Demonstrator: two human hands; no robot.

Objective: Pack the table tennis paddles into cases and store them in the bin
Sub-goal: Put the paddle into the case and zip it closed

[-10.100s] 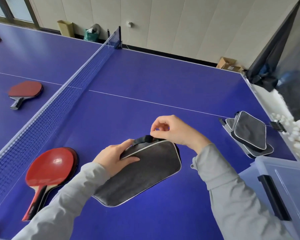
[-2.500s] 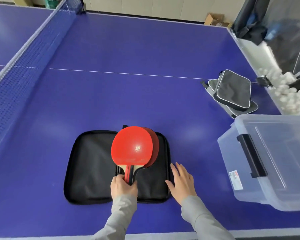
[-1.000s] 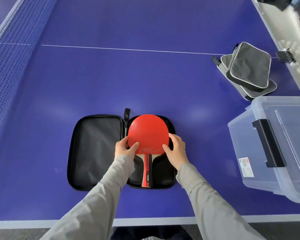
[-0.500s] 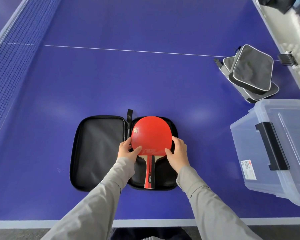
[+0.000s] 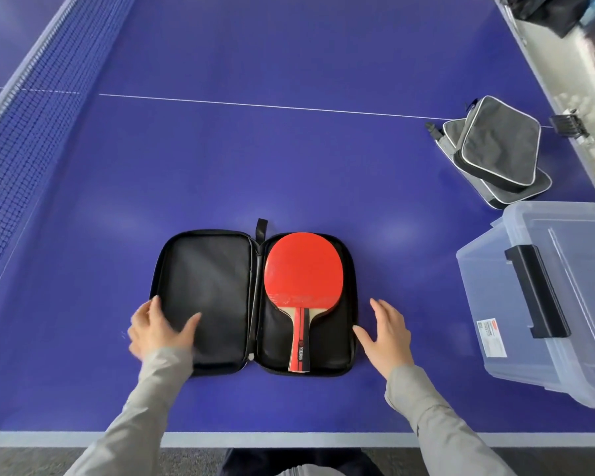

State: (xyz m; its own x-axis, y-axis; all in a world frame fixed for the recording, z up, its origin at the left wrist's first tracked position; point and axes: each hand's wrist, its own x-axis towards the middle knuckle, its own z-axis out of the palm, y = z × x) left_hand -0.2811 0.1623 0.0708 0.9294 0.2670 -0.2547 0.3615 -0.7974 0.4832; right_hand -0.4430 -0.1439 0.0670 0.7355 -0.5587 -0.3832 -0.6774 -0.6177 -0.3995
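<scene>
Red paddle (image 5: 303, 269) lying flat in open case (image 5: 207, 297), stiff and probably light. Soft flap best taken at outer edge. Left hand (image 5: 158, 329) resting there, fingers loose; right hand (image 5: 387, 333) spread, holding nothing.

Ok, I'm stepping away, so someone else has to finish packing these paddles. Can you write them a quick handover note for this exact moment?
Left hand: open, thumb resting on the empty left half of the open black zip case.
Right hand: open, beside the case's right edge, holding nothing.
Done: red-faced wooden-handled paddle lies in the right half.
Left: fold and zip the case, then put it into the clear plastic bin on the right. Two closed grey-trimmed cases are stacked beyond the bin.
</scene>
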